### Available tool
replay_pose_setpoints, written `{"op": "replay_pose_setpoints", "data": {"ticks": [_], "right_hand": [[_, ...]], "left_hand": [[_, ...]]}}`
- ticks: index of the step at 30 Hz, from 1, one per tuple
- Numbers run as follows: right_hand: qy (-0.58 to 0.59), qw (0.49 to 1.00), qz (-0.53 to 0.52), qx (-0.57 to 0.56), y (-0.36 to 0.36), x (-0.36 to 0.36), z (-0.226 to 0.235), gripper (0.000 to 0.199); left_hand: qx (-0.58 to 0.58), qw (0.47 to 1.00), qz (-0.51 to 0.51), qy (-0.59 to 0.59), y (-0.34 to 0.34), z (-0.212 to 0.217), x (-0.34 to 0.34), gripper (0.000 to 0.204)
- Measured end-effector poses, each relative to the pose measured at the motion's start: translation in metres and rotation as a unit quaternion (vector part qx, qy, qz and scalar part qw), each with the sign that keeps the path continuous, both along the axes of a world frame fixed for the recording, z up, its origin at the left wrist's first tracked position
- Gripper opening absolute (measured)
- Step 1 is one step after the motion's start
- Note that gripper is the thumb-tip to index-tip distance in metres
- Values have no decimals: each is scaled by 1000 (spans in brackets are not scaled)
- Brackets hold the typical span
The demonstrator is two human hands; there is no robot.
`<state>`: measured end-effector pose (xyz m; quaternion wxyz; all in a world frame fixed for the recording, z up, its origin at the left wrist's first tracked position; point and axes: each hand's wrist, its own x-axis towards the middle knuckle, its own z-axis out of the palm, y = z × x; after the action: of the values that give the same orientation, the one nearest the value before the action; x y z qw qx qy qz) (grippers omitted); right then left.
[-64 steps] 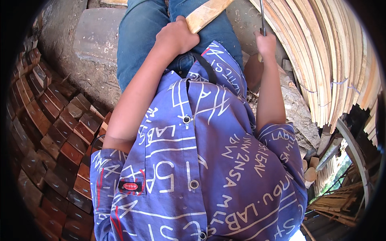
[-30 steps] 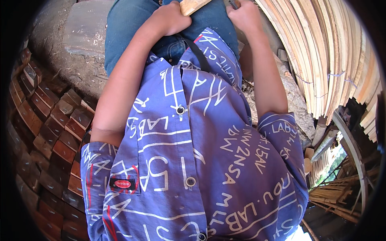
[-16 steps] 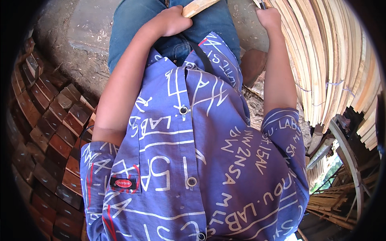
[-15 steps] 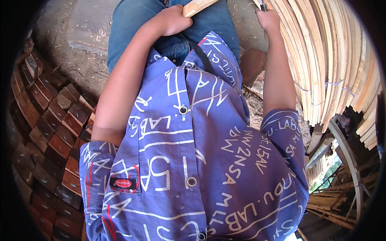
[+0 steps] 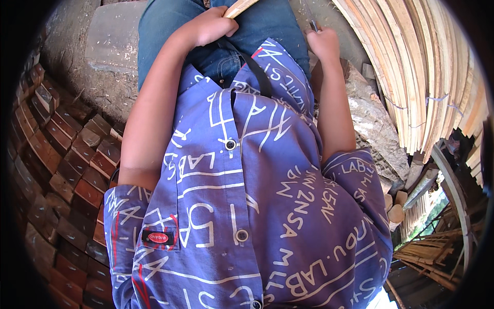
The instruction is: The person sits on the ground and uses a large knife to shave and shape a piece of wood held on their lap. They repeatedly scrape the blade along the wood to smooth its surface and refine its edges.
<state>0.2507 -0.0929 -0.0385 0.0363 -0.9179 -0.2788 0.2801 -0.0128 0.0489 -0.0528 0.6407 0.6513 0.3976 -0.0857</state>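
Observation:
My left hand (image 5: 210, 27) rests over my lap, its fingers closed round the near end of a pale wooden strip (image 5: 240, 7). The strip slants away to the far right and runs out of view at the upper edge. To the right of my knee, my right hand (image 5: 324, 44) is closed on a slim tool with a dark, metallic look (image 5: 315, 25). Only a short part of that tool shows beyond my fingers, so its kind cannot be made out. The two hands are apart, with my jeans (image 5: 272, 31) between them.
Long pale wooden strips (image 5: 411, 67), tied in bundles, stand at the right. Stacked dark wood blocks (image 5: 67, 180) fill the left side. A flat slab (image 5: 116, 36) lies on the dusty ground at the far left. Thin sticks (image 5: 427, 257) lie at the lower right.
My right hand has come left and nearer to my body with the tool, away from the bundled strips. My left hand and the wooden strip have shifted slightly left.

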Motion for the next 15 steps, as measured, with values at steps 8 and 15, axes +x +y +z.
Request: {"op": "replay_pose_setpoints", "data": {"ticks": [8, 15], "right_hand": [[243, 917, -195, 250, 32, -29, 39, 27], [62, 974, 40, 213, 61, -48, 75, 32]], "left_hand": [[-185, 975, 120, 36, -2, -1, -7, 30], [-83, 989, 80, 92, 0, 30, 6, 41]]}}
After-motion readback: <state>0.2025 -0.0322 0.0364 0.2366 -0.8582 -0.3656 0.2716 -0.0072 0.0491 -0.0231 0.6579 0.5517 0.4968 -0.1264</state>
